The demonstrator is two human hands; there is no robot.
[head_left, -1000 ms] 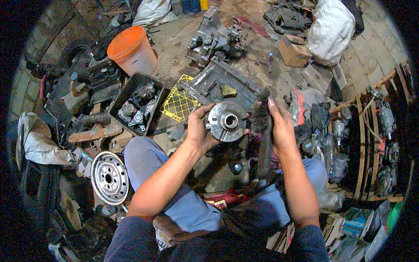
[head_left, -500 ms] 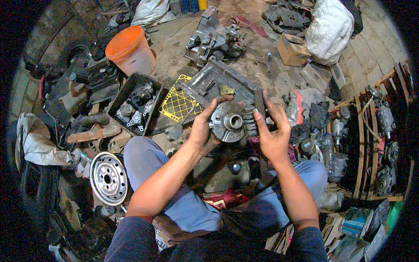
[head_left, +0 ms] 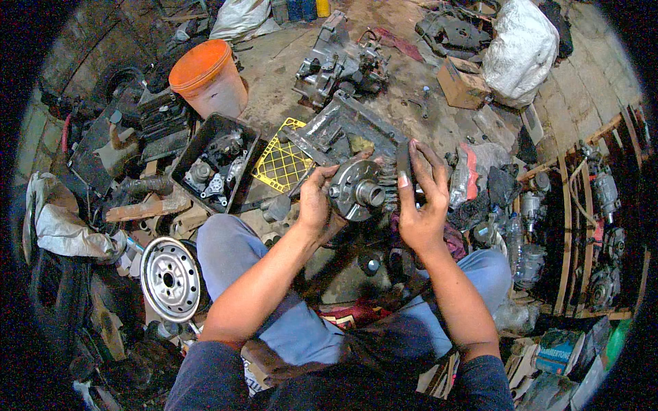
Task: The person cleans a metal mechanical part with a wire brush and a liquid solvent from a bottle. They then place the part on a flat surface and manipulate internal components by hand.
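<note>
My left hand (head_left: 316,209) grips a round metal hub (head_left: 353,192) with a raised centre bore, held above my crossed legs. My right hand (head_left: 423,205) has closed fingers around a dark-backed wire brush (head_left: 404,164), whose bristles reach the hub's right side. Beyond both hands lies a grimy metal tray (head_left: 356,120), with a small yellowish piece on it partly hidden. A yellow plastic grid (head_left: 279,157) sits just left of the tray.
Nearby are a box of metal parts (head_left: 214,161), an orange-lidded bucket (head_left: 209,79), a gearbox assembly (head_left: 339,65), a steel wheel (head_left: 171,277), a cardboard box (head_left: 460,85), a white sack (head_left: 517,51) and a wooden pallet (head_left: 582,226) holding several parts.
My left hand has turned the hub, tilting its face rightward. My right hand has moved slightly left and shifted its grip on the brush, with the bristles now closer to the hub.
</note>
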